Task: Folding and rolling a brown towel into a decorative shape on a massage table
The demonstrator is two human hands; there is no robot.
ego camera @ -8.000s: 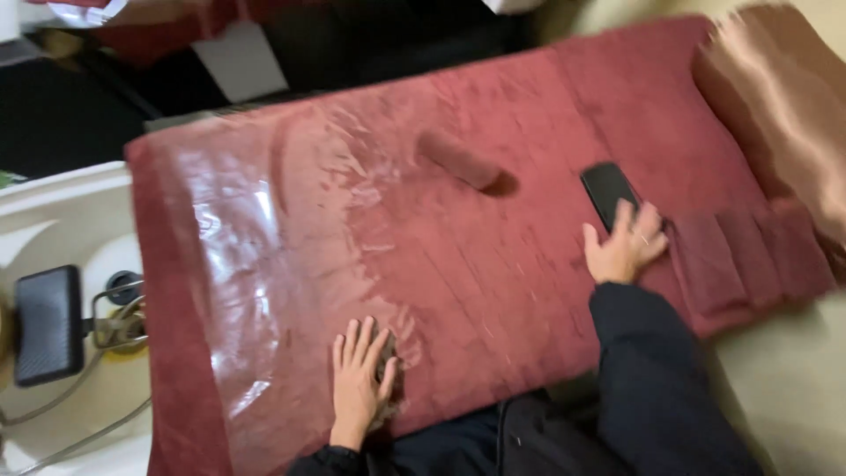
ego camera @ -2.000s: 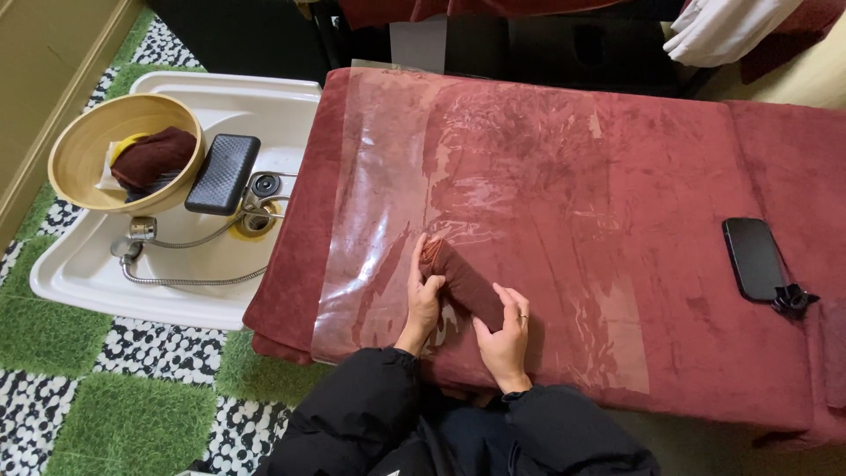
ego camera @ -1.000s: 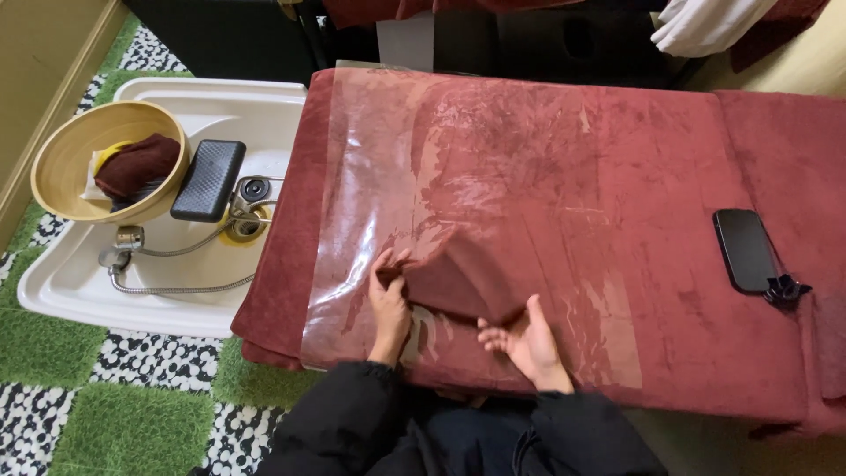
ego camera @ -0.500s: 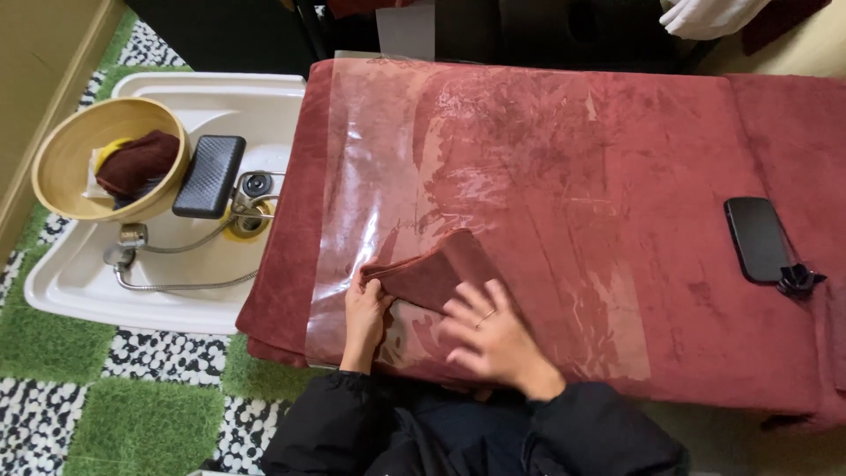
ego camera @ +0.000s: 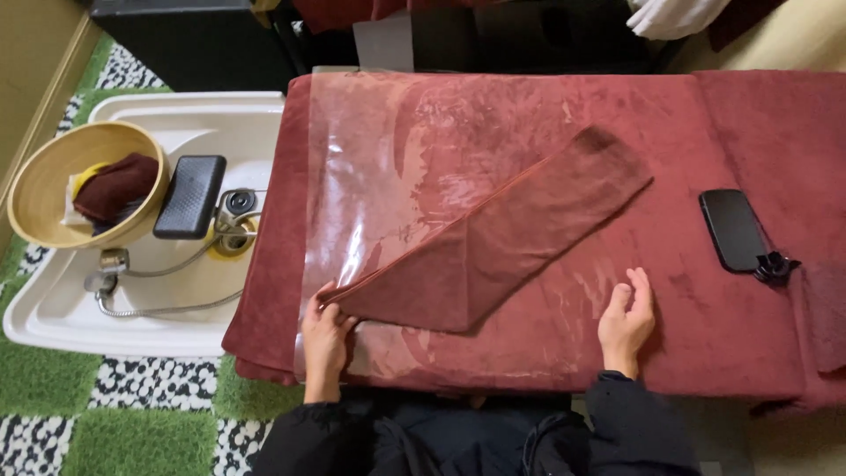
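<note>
A long dark-red towel (ego camera: 493, 238) lies unrolled in a diagonal strip across the red-covered bed (ego camera: 705, 141), over a clear plastic sheet (ego camera: 370, 159). My left hand (ego camera: 324, 335) pinches the towel's near left corner by the bed's front edge. My right hand (ego camera: 627, 319) rests on the bed cover to the right of the towel, fingers loosely apart and holding nothing. The towel's far end reaches up and right, toward a black phone (ego camera: 731, 229).
A white wash basin (ego camera: 167, 291) with a black neck rest (ego camera: 189, 197), a drain and a metal hose stands left of the bed. A wooden bowl (ego camera: 48, 181) holding a dark towel sits on the basin. Green and pebble-pattern mats cover the floor.
The rolled towel has been flung open from a short bundle into a long strip running up and right. My right hand let go and moved right; my left keeps the corner.
</note>
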